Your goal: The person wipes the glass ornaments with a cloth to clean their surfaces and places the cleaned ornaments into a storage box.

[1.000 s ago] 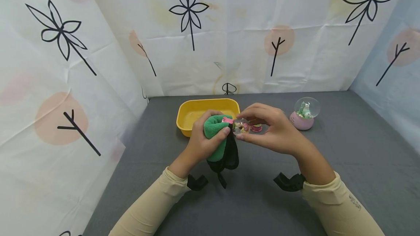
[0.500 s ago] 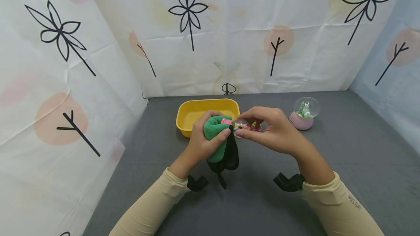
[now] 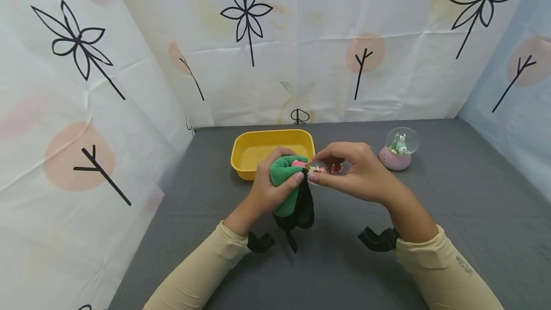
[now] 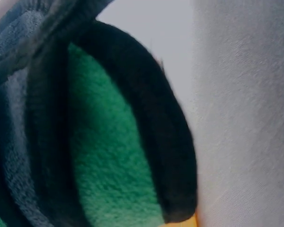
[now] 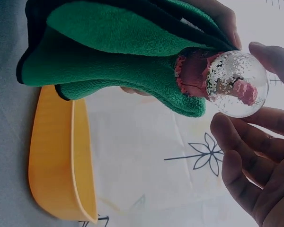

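Note:
In the head view my left hand [image 3: 269, 190] grips a green cloth [image 3: 282, 170] with black edging, bunched around the pink base of a small snow globe [image 3: 317, 168]. My right hand [image 3: 357, 169] pinches that globe's clear dome between thumb and fingers. Seen from the right wrist, the snow globe [image 5: 239, 85] lies on its side, with glitter and a pink figure inside; cloth covers part of its base. Folds of the cloth [image 4: 109, 142] fill much of the left wrist view, hiding the left fingers there.
Behind the left hand stands a yellow tub [image 3: 241, 157]. A second snow globe [image 3: 396, 157] with a lilac base is at the back right. Something small and pink [image 3: 336, 167] shows partly behind the right hand. Patterned white sheets [image 3: 301, 61] enclose the grey table [image 3: 452, 195].
Both hands have lowered slightly, with the left moving a little to the right. The globe has turned a little between them, and the cloth stays around its base.

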The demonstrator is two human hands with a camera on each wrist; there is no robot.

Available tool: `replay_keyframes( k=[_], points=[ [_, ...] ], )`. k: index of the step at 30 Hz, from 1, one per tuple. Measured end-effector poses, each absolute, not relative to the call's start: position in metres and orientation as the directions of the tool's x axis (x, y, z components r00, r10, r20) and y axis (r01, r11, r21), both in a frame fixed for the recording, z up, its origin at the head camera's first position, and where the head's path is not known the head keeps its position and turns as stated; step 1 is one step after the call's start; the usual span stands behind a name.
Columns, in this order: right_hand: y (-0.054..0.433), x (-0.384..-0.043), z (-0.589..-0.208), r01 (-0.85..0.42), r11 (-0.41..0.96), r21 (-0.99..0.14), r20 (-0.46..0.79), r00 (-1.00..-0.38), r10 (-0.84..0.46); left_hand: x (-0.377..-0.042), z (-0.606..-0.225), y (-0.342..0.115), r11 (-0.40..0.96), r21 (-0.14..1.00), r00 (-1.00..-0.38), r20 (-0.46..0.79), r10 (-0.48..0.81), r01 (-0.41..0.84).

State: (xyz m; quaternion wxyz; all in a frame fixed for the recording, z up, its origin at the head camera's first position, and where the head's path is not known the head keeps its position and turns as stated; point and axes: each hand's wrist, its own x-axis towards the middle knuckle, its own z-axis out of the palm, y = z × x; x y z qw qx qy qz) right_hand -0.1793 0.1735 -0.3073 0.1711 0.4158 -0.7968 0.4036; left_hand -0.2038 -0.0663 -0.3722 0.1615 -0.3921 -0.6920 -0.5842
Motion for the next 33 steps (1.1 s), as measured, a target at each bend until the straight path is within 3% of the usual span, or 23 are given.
replay_keyframes(
  k=[7, 12, 14, 20, 25, 28, 33],
  points=[
    [0.169, -0.183, -0.314, -0.798, 0.264, -0.542, 0.589, -0.585, -0.558, -0.202, -0.404, -0.046, -0.076, 0.707, -0.632, 0.67, 0.39, 0.703],
    [0.159, -0.183, -0.325, -0.807, 0.276, -0.522, 0.569, -0.571, -0.592, -0.195, -0.434, -0.027, -0.091, 0.652, -0.518, 0.672, 0.53, 0.753],
    [0.153, -0.182, -0.326, -0.793, 0.265, -0.548, 0.59, -0.591, -0.55, -0.191, -0.436, -0.024, -0.068, 0.643, -0.504, 0.656, 0.562, 0.762],
    [0.125, -0.181, -0.327, -0.718, 0.1, -0.688, 0.681, -0.688, -0.253, -0.186, -0.421, -0.029, -0.05, 0.709, -0.568, 0.603, 0.56, 0.703],
    [0.117, -0.183, -0.329, -0.722, 0.015, -0.692, 0.72, -0.691, -0.064, -0.186, -0.411, -0.038, -0.05, 0.733, -0.611, 0.6, 0.517, 0.678],
    [0.121, -0.183, -0.327, -0.756, 0.01, -0.654, 0.753, -0.653, -0.083, -0.187, -0.403, -0.044, -0.062, 0.745, -0.629, 0.602, 0.492, 0.665],
    [0.135, -0.181, -0.324, -0.795, 0.056, -0.604, 0.761, -0.596, -0.258, -0.194, -0.391, -0.052, -0.041, 0.736, -0.647, 0.618, 0.447, 0.676]
  ],
)
